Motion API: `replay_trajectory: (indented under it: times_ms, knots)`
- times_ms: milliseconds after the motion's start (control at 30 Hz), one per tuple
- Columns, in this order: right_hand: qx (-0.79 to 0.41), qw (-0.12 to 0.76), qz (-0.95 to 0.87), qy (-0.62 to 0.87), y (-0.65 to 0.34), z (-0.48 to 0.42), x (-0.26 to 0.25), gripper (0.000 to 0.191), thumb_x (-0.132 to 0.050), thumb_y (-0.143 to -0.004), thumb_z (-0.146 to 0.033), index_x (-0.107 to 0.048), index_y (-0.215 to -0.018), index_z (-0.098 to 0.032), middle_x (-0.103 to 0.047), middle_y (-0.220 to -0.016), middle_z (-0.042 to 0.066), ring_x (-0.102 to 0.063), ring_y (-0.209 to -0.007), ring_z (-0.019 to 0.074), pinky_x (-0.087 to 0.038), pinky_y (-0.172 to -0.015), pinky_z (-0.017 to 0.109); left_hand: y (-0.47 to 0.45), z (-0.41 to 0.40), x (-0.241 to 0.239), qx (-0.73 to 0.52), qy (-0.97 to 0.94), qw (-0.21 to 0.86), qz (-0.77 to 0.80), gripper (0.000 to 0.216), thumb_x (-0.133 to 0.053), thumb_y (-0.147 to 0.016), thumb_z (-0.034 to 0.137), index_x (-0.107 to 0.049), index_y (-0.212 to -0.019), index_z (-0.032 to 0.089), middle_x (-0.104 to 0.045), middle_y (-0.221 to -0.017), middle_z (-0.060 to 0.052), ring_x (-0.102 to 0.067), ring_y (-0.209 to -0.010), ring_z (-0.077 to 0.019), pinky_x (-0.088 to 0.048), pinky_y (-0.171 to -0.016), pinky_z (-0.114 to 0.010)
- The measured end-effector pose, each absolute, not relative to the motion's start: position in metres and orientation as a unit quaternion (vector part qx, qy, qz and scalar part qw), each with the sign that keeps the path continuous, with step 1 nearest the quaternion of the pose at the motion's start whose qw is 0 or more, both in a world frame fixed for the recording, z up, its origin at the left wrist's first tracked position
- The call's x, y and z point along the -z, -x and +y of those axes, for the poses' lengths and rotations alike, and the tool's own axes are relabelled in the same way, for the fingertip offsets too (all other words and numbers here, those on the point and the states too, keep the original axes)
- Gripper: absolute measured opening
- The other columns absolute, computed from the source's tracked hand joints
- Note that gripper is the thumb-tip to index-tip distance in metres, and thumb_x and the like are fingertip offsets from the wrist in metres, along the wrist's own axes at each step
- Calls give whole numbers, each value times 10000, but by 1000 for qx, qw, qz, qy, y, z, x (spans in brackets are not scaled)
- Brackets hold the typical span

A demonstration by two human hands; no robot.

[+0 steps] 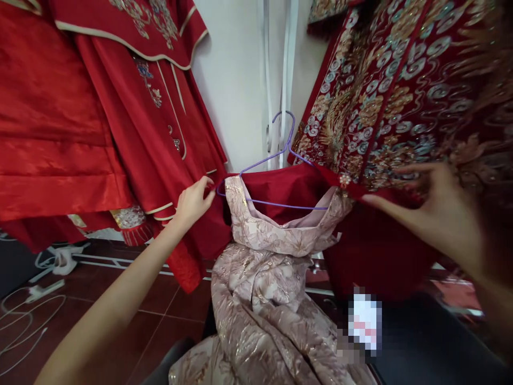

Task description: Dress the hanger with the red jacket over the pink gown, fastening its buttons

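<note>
A pale pink dress with gold floral brocade hangs by its wide straps on a purple wire hanger. Its skirt lies bunched below, toward me. Behind the neckline stretches a plain red cloth, drawn out to both sides. At the hanger's left end, my left hand pinches the cloth's edge between thumb and fingers. My right hand grips the cloth on the other side, thumb in front; some of its fingers are hidden. A small beaded flower ornament sits by the right strap.
Red garments with cream piping hang at left. A heavily embroidered dark red gown hangs at right. White rack poles stand behind the hanger. White cables and a power strip lie on the tiled floor. A pixelated patch covers something lower right.
</note>
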State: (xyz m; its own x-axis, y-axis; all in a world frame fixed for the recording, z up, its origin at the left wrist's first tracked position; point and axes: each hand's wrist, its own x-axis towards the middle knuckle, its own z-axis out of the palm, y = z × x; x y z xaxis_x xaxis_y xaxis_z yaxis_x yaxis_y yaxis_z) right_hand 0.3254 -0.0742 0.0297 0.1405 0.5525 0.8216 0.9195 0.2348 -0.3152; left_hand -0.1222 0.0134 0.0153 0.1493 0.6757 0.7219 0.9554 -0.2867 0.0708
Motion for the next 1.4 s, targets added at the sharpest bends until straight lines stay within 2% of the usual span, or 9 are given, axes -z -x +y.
replay_trajectory:
  times_ms: [67, 167, 367, 467, 733, 967, 1167, 1300, 1400]
  knots:
    - [182, 348, -676, 623, -337, -68, -16, 649, -667, -580, -770, -618, -929, -225, -632, -694, 71, -590, -586, 265, -423, -547, 364, 126, 19, -18, 348, 708, 217, -576, 215, -490, -879, 369, -569, -1024, 231, -693, -827, -60, -657, -723, -230, -450, -640, -298]
    - [130, 243, -731, 625, -338, -55, -9, 395, -593, -732, -634, -634, -741, -241, -623, -593, 49, -571, -523, 253, -381, -539, 345, 123, 27, -33, 388, 694, 209, -569, 202, -492, -877, 391, -575, -951, 223, -669, -753, -47, -629, -668, -217, -442, -635, -296]
    - [140, 349, -739, 559, -311, -51, -14, 218, -457, -829, -340, -630, -793, -213, -658, -824, 85, -630, -738, 263, -414, -635, 338, 88, -2, -62, 541, 662, 200, -479, 128, -467, -902, 295, -531, -984, 220, -653, -905, -44, -601, -804, -179, -456, -763, -301]
    - [162, 374, -744, 529, -305, -51, -7, 212, -451, -835, -322, -610, -755, -208, -645, -820, 94, -615, -774, 269, -428, -663, 351, 75, -16, -48, 540, 691, 150, -456, 113, -463, -901, 278, -521, -986, 231, -643, -913, -29, -601, -823, -172, -464, -774, -295]
    - [128, 301, -812, 484, -268, -28, 15, 210, -481, -854, -288, -643, -741, -218, -641, -833, 92, -608, -785, 261, -509, -746, 418, 41, -12, 4, 431, 774, -34, -462, 109, -494, -889, 298, -532, -977, 246, -677, -849, -24, -644, -742, -184, -479, -697, -297]
    - [22, 364, -870, 333, -182, -51, 29, 279, -404, -966, -273, -642, -850, -184, -624, -902, 103, -595, -874, 254, -526, -832, 423, -4, -42, 16, 445, 790, -163, -389, 150, -493, -901, 294, -524, -1023, 214, -677, -927, -25, -651, -822, -151, -495, -726, -247]
    - [-32, 467, -813, 348, -185, -53, 46, 84, -534, -906, -269, -559, -928, -191, -534, -1029, 114, -577, -999, 251, -512, -897, 417, 0, -39, 23, 478, 755, -143, -425, 224, -584, -832, 191, -550, -1054, 196, -643, -994, -45, -626, -866, -141, -510, -746, -239]
    - [-118, 582, -730, 339, -197, -42, 47, 321, -632, -771, -192, -427, -1015, -230, -419, -1304, 140, -527, -1166, 253, -495, -940, 414, 1, -30, 31, 444, 761, -116, -459, 325, -575, -815, 110, -622, -1121, 206, -623, -1007, -53, -623, -851, -141, -519, -786, -271]
    - [-239, 592, -709, 299, -202, -29, 43, 569, -644, -720, -185, -337, -1192, -269, -443, -1319, 119, -556, -1138, 220, -515, -903, 389, -2, -26, 34, 448, 759, -96, -462, 339, -576, -829, 113, -648, -1146, 208, -634, -967, -51, -630, -832, -143, -520, -810, -286]
